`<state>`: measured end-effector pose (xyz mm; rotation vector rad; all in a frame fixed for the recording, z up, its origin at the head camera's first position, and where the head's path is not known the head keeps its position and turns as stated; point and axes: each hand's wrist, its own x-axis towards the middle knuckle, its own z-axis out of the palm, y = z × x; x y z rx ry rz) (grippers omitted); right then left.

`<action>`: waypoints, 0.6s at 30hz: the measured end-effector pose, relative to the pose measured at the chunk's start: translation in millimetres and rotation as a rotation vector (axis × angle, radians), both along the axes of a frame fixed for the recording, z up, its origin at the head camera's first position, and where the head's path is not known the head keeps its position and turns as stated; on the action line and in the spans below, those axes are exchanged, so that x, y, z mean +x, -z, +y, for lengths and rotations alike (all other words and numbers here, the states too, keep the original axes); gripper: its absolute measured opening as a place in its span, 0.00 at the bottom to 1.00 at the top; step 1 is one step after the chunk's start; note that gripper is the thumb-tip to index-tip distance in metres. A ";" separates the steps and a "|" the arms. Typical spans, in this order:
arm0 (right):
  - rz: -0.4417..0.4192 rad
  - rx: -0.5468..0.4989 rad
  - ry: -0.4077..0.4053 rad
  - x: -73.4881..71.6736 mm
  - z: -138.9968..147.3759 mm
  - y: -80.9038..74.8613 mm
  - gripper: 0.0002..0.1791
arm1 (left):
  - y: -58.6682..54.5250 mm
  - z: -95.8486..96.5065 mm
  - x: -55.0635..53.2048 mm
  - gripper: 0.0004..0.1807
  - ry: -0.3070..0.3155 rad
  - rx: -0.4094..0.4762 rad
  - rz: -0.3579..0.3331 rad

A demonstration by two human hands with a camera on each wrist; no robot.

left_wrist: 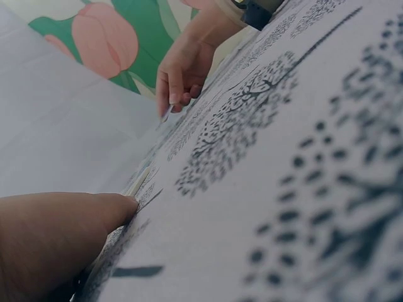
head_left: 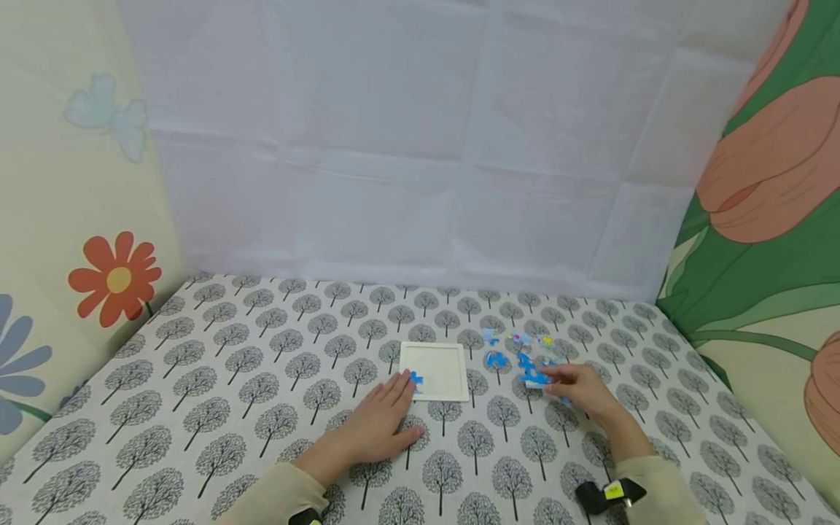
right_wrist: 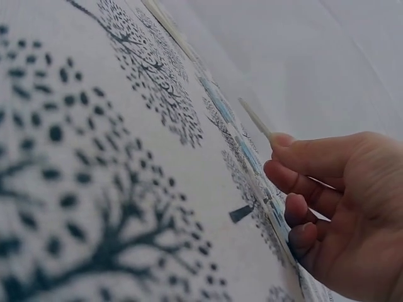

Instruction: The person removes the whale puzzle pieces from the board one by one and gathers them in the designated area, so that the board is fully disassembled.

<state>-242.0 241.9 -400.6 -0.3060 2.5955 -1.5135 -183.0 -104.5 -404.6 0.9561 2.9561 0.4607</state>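
Observation:
A white square puzzle tray [head_left: 467,375] lies on the cloth in the head view, with a blue puzzle piece [head_left: 417,379] in its lower left corner. My left hand [head_left: 375,424] rests palm down beside the tray, fingers straight, their tips at its left edge by that piece. My right hand [head_left: 582,390] is to the right of the tray, over the loose blue pieces [head_left: 525,361]. Between thumb and fingers it pinches a thin puzzle piece [right_wrist: 254,117], seen edge-on and raised off the cloth in the right wrist view. The left wrist view shows my left thumb [left_wrist: 119,211] near the cloth.
More loose pieces lie right of the tray: a blue one [head_left: 496,359], a pale blue one [head_left: 490,335] and one with a yellow flower [head_left: 545,340]. A tree-print cloth [head_left: 262,437] covers the table. A white sheet [head_left: 367,146] hangs behind, with flowered panels on both sides.

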 end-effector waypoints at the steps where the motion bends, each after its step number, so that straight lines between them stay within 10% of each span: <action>1: -0.003 0.000 0.003 -0.1 0.0 0.2 0.20 | 0.0 0.0 -0.1 0.39 -0.001 -0.001 -0.002; 18: -0.018 0.088 0.044 -3.2 0.3 5.1 0.19 | 0.9 -1.0 0.5 0.40 0.030 0.080 0.006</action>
